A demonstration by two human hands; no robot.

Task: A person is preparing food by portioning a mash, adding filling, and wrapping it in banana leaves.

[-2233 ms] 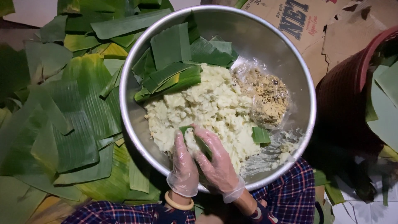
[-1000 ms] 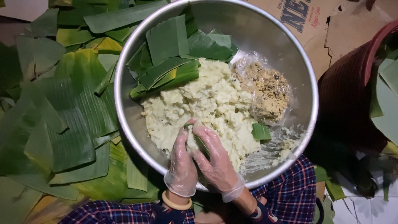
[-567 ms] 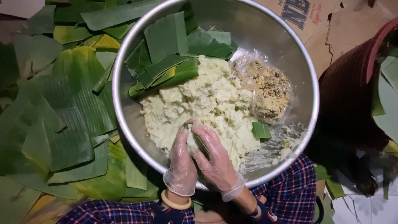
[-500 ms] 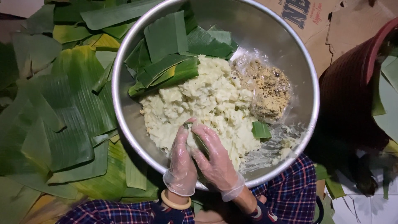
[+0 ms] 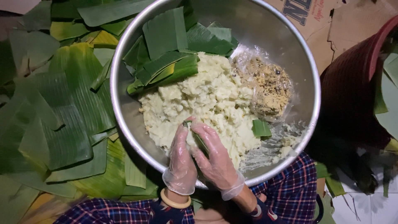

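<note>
Left hand (image 5: pixel 181 159) and right hand (image 5: pixel 215 159), both gloved, cupped together around leaf strip (image 5: pixel 198 139) over pale dough (image 5: pixel 207 99) at near side of steel bowl (image 5: pixel 124 124). Best press evenly, keep leaf from tearing.

We see the bowl (image 5: pixel 124 124) with mash (image 5: pixel 207 103) at its middle, leaf pieces (image 5: pixel 166 49) toward its far-left rim and a bag of filling (image 5: pixel 269 87) by its right wall — our hands at the near rim. Loose leaves (image 5: pixel 62 116) lie left of the bowl — a basket (image 5: pixel 352 95) right.
</note>
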